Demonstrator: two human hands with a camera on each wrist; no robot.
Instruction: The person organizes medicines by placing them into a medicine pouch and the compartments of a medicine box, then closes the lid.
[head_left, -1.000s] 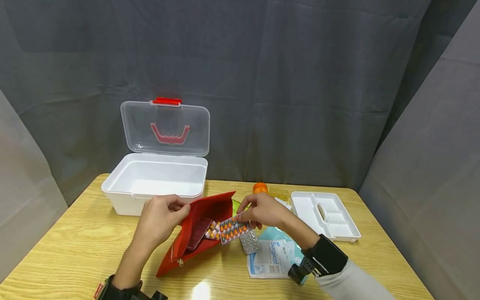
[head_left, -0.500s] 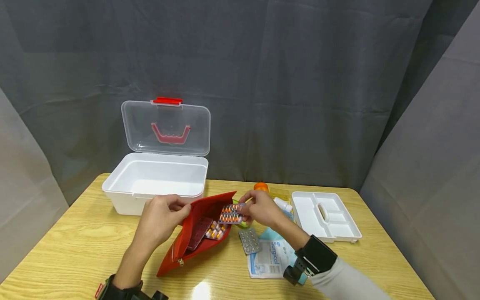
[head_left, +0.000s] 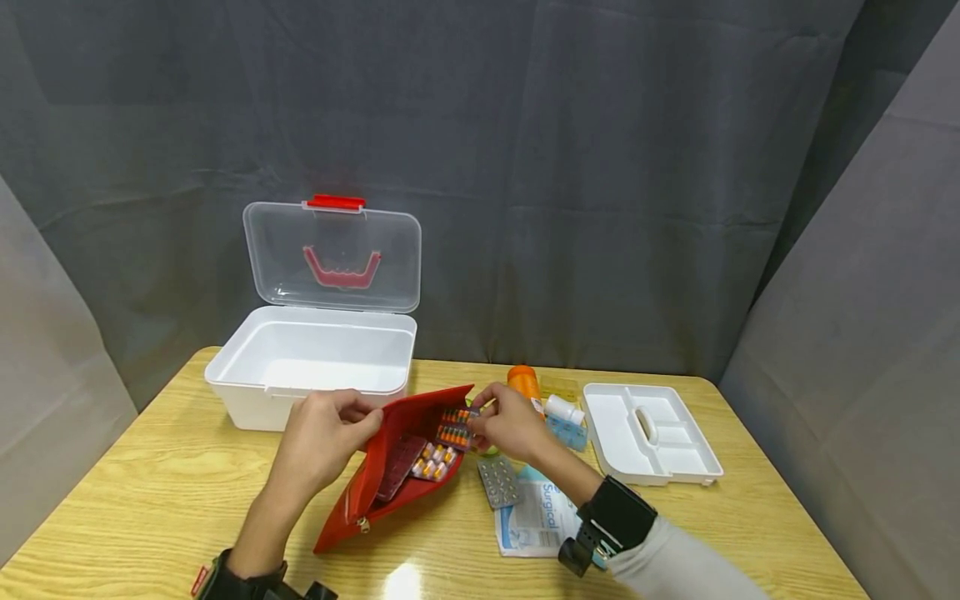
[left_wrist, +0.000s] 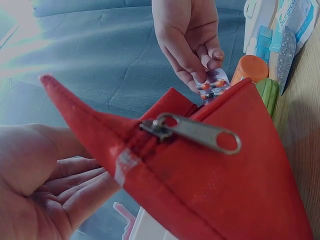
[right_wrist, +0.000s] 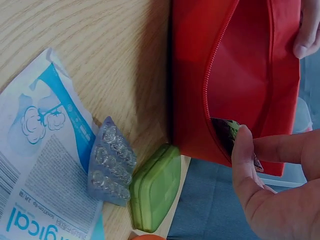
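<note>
My left hand [head_left: 326, 433] grips the upper edge of a red zip pouch [head_left: 352, 500], which stands with its mouth spread. Between thumb and fingers my right hand [head_left: 513, 425] pinches a blister pack of orange-and-dark capsules [head_left: 453, 433], its far part inside the pouch mouth. Below it in the pouch lie a blister pack of yellow-and-white capsules [head_left: 433, 462] and a dark red blister pack [head_left: 399, 465]. In the left wrist view the pouch's zip pull [left_wrist: 200, 134] hangs in front, and the capsule pack [left_wrist: 214, 86] shows at the right fingertips.
Right of the pouch lie a silver blister pack [head_left: 498, 482], a surgical mask packet [head_left: 536, 517] and a green pill case [right_wrist: 157, 187]. Behind are an orange bottle [head_left: 525, 383], a white bottle [head_left: 564, 408] and a blue case [head_left: 567, 432]. A white box [head_left: 247, 404] and divided tray [head_left: 615, 442] flank them.
My right hand has brought the orange-and-dark capsule pack up and leftward into the pouch mouth, uncovering the yellow-and-white pack and the silver pack. The left hand has stayed still on the pouch.
</note>
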